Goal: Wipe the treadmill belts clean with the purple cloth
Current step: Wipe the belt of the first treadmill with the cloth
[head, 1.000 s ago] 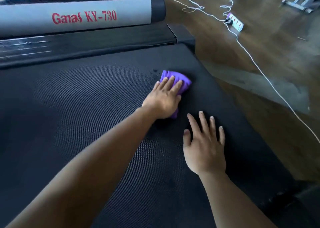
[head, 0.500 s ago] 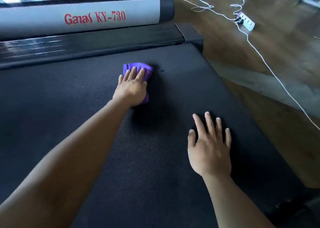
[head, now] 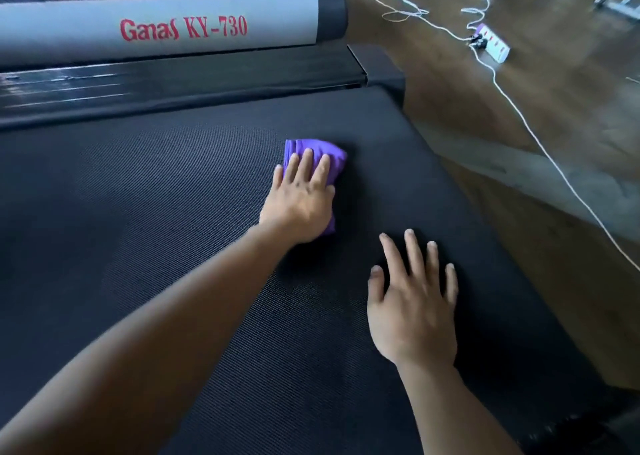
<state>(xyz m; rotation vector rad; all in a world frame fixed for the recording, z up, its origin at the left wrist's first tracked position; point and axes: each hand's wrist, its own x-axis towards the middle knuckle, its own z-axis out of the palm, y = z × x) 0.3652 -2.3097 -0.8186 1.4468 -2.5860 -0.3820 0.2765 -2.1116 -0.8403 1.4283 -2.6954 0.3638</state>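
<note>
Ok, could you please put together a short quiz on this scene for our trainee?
1. True or false: the left hand presses the purple cloth on the treadmill belt.
2. Fill in: the grey cover reads Ganas KY-___.
3. The right hand lies flat on: A) the purple cloth, B) the treadmill belt, C) the grey cover.
Key: 1 true; 2 730; 3 B.

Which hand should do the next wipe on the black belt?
The left hand: it presses flat on the purple cloth on the treadmill belt. The right hand lies flat on the bare belt nearer the person, with no cloth under it.
</note>
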